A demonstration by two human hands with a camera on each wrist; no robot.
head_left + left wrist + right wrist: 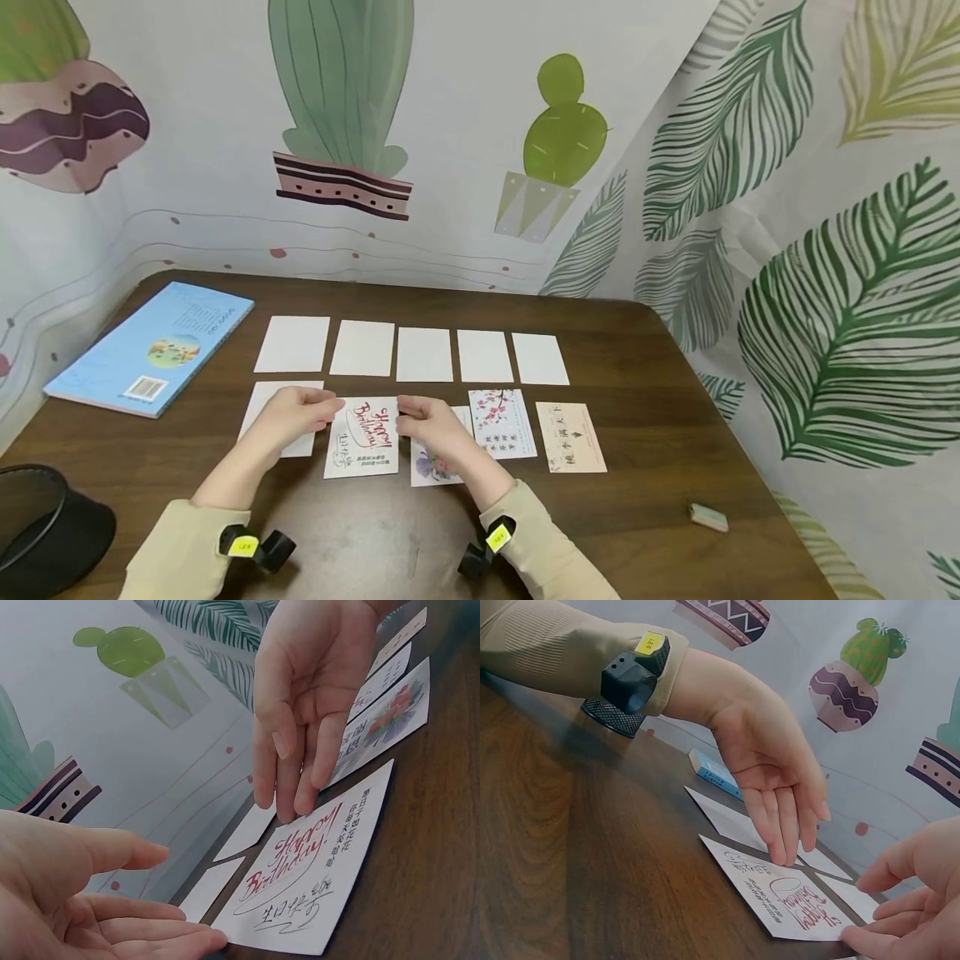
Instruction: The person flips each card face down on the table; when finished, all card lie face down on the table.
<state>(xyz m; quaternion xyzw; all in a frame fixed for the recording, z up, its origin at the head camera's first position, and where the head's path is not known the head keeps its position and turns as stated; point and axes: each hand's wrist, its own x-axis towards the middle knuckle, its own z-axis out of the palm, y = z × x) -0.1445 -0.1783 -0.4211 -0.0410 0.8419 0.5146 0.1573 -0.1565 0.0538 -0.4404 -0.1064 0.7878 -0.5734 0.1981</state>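
A white "Happy Birthday" card (363, 454) with red lettering lies face up on the table. My left hand (292, 417) is at its left edge and my right hand (433, 425) at its right edge. In the left wrist view, the left hand (82, 900) has its thumb raised apart, with extended fingers touching the card's corner. Similarly, the right hand (911, 900) touches the edge with straight fingers in the right wrist view. A blank white card (300, 446) is partly covered by the left hand. Under the right hand lies a partly hidden flower card (429, 473).
Several blank cards (424, 354) form a row behind. To the right lie a pink-blossom card (513, 429) and a beige card (573, 437). A blue book (161, 350), a black round container (71, 542) and a small eraser-like block (708, 517) are also on the brown table (637, 533).
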